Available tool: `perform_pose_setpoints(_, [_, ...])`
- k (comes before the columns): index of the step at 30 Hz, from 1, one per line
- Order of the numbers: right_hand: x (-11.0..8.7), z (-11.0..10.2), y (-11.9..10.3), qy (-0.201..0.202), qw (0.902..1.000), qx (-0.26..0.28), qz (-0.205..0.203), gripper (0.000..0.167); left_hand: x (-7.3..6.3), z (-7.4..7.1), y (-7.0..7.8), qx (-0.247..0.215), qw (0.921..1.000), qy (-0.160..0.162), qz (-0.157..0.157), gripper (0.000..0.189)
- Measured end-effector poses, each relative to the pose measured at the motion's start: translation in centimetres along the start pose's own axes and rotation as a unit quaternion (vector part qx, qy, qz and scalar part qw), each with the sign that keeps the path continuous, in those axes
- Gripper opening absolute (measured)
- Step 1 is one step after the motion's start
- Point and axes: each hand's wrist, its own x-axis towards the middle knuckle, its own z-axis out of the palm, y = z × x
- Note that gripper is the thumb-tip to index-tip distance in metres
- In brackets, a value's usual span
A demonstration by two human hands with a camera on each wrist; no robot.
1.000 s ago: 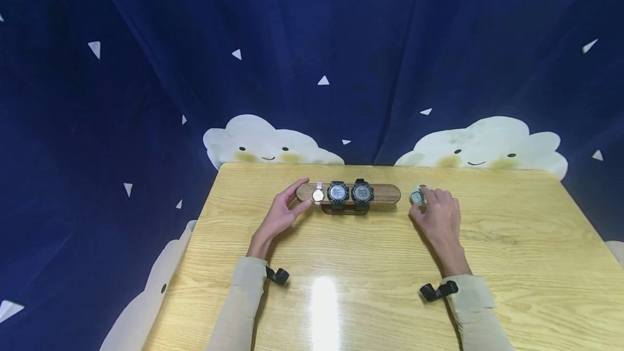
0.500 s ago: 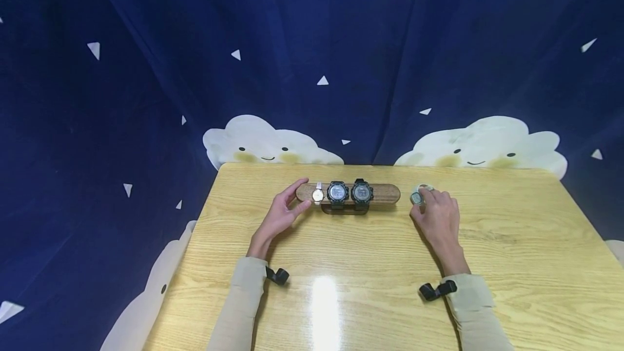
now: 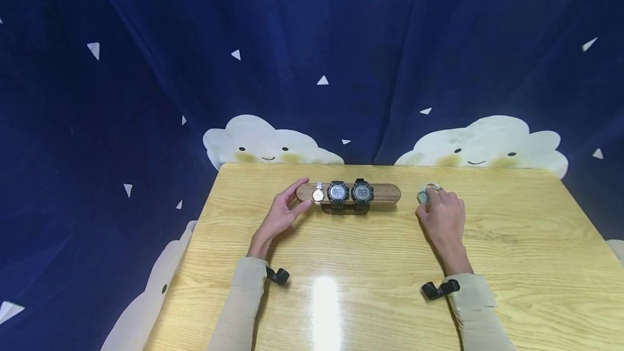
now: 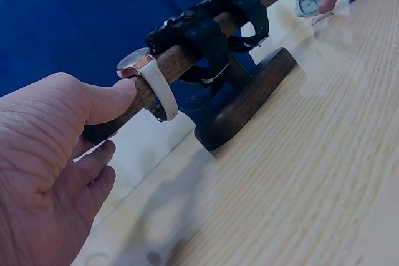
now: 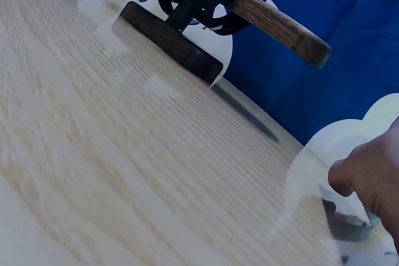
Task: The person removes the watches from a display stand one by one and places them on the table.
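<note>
A dark wooden watch stand (image 3: 387, 193) carries a white-strapped watch (image 3: 318, 195) and two bulky black watches, one in the middle (image 3: 338, 192) and one farther right (image 3: 362, 192). My left hand (image 3: 279, 214) holds the stand's left end, thumb in front and fingers behind, as the left wrist view (image 4: 53, 147) also shows. To the right of the stand, apart from it, my right hand (image 3: 444, 221) pinches a pale green watch (image 3: 422, 197) between thumb and fingers. The right wrist view shows only part of that watch (image 5: 350, 225), low over or on the table; contact cannot be told.
The light wooden table (image 3: 370, 264) runs back to a dark blue curtain (image 3: 312, 42) with cloud prints. The stand's bar sits raised on a flat wooden base (image 4: 249, 101). Both wrists wear small black cameras, one on the left (image 3: 278, 275) and one on the right (image 3: 440, 290).
My right hand has shifted slightly to the right with the pale green watch, whose strap loop shows more now. The left hand and the stand have stayed put.
</note>
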Motion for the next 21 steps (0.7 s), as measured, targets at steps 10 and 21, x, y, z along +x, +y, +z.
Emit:
perform_pose_setpoints(10, [-0.01,-0.09,0.57,-0.004,0.9998,-0.013,0.011,0.035,-0.02,0.00,0.15,-0.006,1.0000,0.000,-0.001,0.063])
perform_pose_setpoints(21, [-0.31,-0.09,0.85,-0.027,0.9987,-0.017,0.040,0.036,-0.02,0.06,0.17,-0.009,1.0000,0.001,-0.002,0.064])
